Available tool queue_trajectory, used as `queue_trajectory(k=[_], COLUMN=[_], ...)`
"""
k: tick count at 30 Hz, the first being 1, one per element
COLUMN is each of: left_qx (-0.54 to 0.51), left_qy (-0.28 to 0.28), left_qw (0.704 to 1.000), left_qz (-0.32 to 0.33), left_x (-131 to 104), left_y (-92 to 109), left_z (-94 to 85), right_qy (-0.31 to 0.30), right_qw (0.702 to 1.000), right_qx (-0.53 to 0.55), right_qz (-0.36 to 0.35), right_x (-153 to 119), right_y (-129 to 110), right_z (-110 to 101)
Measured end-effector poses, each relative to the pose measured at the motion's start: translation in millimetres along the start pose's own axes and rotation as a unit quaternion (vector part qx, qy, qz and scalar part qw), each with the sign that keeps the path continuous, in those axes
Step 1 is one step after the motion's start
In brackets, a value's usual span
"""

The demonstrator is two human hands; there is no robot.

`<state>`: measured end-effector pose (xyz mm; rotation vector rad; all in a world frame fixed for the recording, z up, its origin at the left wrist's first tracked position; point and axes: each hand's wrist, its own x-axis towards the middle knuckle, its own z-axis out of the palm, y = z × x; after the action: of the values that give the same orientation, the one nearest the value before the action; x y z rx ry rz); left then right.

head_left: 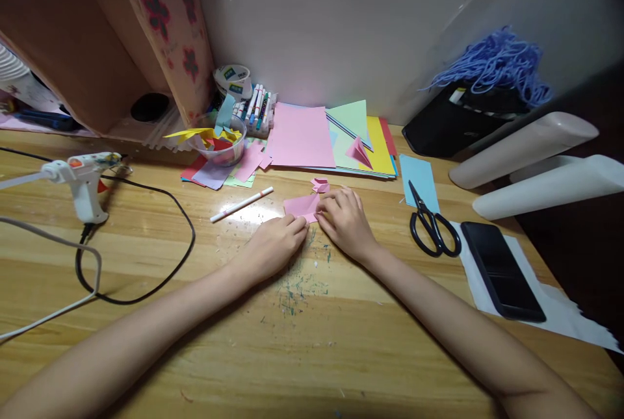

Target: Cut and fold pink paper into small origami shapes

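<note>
A small sheet of pink paper (301, 205) lies on the wooden table between my hands. My left hand (279, 240) has its fingers closed at the paper's lower edge. From the right, my right hand (347, 221) pinches the sheet's right side between thumb and fingers. Just behind the sheet sits a small folded pink paper piece (320, 185), apart from my fingers. A white marker (242, 204) rests to the left of the paper.
On the left stand a glue gun (82, 182) and its looping cord. Scissors (431, 227) and a black phone (502, 269) lie on the right. Behind are coloured paper sheets (299, 136), a plastic bowl of paper scraps (224, 152) and a cardboard box (170, 49).
</note>
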<state>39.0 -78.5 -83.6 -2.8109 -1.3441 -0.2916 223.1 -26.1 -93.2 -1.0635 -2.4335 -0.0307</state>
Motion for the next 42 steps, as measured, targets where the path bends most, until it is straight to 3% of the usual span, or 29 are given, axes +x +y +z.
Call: queue_trajectory(k=[4, 8, 17, 31, 37, 42], left_qx=[0.001, 0.018, 0.04, 0.063, -0.03, -0.094], left_qy=[0.022, 0.041, 0.027, 0.043, 0.061, 0.084], left_qw=[1.0, 0.999, 0.998, 0.997, 0.994, 0.984], left_qz=[0.001, 0.009, -0.027, -0.027, -0.091, -0.123], left_x=[-1.1, -2.2, -3.4, -6.2, -3.8, -0.5], left_y=[0.1, -0.6, 4.5, 6.5, 3.8, -1.2], left_z=[2.9, 4.1, -1.5, 2.3, 0.8, 0.9], right_qy=[-0.02, -0.053, -0.088, -0.048, 0.008, 0.001], right_qw=[0.987, 0.983, 0.972, 0.983, 0.987, 0.983], right_qx=[0.061, 0.094, 0.088, 0.076, 0.117, 0.166], right_qz=[-0.145, -0.149, -0.197, -0.157, -0.107, -0.079], right_x=[-1.3, -2.1, 1.8, -0.3, -4.6, -4.0], right_y=[5.1, 9.3, 18.3, 24.3, 28.4, 23.3], right_z=[-1.4, -2.7, -11.4, -10.4, -5.1, -4.4])
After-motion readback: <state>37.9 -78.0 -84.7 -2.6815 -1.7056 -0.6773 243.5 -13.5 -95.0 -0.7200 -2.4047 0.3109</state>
